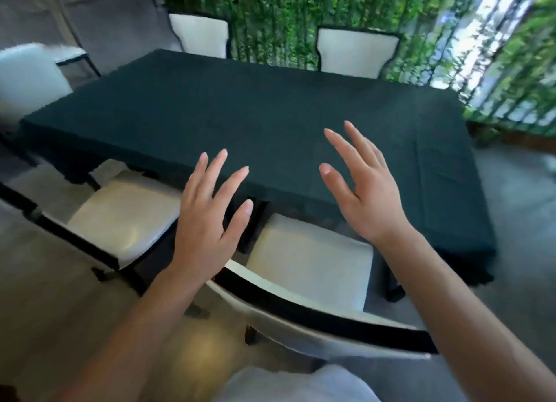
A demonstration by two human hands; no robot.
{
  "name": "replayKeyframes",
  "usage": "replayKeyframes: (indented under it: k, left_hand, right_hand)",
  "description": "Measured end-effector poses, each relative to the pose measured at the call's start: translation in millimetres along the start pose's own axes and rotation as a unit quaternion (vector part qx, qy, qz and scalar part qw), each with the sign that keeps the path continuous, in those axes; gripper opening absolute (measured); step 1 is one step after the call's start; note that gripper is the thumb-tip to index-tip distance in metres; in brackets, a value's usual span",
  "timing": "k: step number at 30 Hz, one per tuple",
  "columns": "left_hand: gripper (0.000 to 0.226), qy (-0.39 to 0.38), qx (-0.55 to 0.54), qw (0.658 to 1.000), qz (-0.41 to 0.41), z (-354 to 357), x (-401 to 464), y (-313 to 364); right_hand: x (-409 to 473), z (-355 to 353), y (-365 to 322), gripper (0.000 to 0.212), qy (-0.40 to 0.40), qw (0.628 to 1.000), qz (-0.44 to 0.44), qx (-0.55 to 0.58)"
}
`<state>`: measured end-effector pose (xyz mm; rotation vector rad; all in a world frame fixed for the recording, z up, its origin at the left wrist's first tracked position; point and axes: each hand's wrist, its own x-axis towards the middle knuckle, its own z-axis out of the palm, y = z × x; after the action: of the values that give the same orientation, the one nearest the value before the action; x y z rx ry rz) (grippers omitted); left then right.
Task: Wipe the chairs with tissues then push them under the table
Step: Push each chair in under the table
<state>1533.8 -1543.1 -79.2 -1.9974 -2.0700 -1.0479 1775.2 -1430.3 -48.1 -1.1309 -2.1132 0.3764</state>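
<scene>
Both hands bare, fingers spread: left hand [207,224], right hand [365,187], no tissue visible. Two white-cushioned black-framed chairs [310,269] at dark green cloth tabletop [270,115] near edge, only partly under.

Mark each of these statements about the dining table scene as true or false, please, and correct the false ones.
1. Both hands are empty, with the fingers spread. True: the left hand and the right hand hold nothing.
2. The table is covered with a white cloth. False: the cloth on the table is dark green.
3. Two chairs stand at the far side of the table. True: a far left chair and a far right chair, both with white backs.
4. The right hand holds a tissue. False: no tissue is visible in either hand.
5. The near chair is fully pushed under the table. False: most of its white seat is still outside.
</scene>
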Motion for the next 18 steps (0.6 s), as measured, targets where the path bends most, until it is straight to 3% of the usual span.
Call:
replayKeyframes:
  k: [9,14,18]
  left_hand:
    - [0.051,-0.099,-0.081,0.987,0.102,32.9,-20.7,-46.0]
    - [0.05,-0.062,-0.087,0.987,0.123,46.3,-47.4,-51.9]
    - [0.043,-0.035,-0.022,0.992,0.122,64.1,-96.3,-47.6]
  right_hand:
    - [-95.3,13.0,3.5,0.057,0.028,0.977,0.197,-0.075]
    - [-130.2,21.1,1.6,0.058,-0.006,0.97,0.203,-0.132]
    - [-172.7,31.0,0.3,0.059,-0.049,0.962,0.201,-0.178]
